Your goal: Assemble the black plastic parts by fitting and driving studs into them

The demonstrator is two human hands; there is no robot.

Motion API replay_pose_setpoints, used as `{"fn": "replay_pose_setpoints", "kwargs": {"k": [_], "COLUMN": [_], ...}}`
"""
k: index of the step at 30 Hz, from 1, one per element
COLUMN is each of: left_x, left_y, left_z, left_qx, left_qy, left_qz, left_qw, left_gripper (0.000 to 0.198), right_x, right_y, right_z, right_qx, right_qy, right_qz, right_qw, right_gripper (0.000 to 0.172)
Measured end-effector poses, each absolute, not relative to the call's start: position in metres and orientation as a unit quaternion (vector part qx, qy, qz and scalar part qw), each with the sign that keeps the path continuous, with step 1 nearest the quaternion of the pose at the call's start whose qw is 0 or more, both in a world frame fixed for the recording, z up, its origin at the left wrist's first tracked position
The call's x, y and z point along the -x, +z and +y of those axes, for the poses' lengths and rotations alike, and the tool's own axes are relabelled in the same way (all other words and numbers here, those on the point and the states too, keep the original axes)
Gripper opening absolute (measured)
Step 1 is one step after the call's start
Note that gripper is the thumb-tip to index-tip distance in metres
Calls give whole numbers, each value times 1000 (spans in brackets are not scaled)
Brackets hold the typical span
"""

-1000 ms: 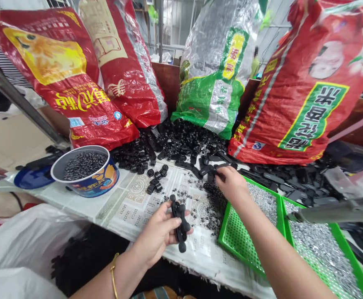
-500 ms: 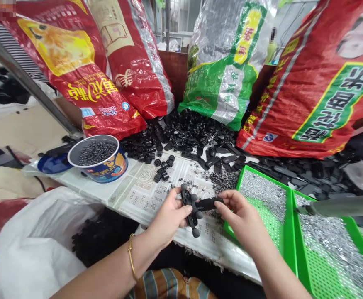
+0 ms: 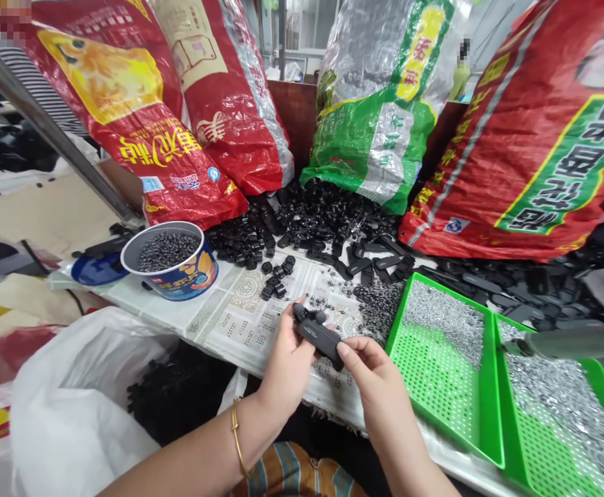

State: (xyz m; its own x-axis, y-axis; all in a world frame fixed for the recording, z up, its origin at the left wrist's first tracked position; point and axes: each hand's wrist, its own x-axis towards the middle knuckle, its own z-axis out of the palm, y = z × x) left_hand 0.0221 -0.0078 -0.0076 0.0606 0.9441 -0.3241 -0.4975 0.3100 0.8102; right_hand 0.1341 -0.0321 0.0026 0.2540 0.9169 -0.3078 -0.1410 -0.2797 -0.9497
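Both my hands meet over the table's near edge around a black plastic assembly. My left hand grips it from below and behind, fingers curled. My right hand pinches a flat black strip onto its right end with thumb and fingertips. Small round knobs stick out at the assembly's upper left. A heap of black plastic parts lies farther back on the table, with small grey screws scattered just beyond my hands.
A bowl of small dark pieces stands at the left on the patterned table cover. Two green trays with metal screws sit at the right. Big printed sacks lean along the back. A white bag hangs below left.
My right hand came back from the heap with a black strip and brought it onto the assembly in my left hand. The two pieces now lie together, tilted flatter.
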Motion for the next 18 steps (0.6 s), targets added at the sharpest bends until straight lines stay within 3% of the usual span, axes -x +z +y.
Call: {"fn": "replay_pose_setpoints", "kwargs": {"k": [5, 18], "left_x": [-15, -23], "left_y": [-5, -16], "left_z": [-15, -15], "left_qx": [-251, -252], "left_qy": [528, 555], "left_qz": [383, 420], "left_qw": [716, 673], "left_gripper": [55, 30], "right_x": [-132, -132], "right_y": [-4, -14], "right_z": [-29, -23], "right_qx": [602, 622], "right_qy": [518, 475], "right_qz": [-308, -356], "right_qw": [525, 511], "right_gripper": [26, 22]}}
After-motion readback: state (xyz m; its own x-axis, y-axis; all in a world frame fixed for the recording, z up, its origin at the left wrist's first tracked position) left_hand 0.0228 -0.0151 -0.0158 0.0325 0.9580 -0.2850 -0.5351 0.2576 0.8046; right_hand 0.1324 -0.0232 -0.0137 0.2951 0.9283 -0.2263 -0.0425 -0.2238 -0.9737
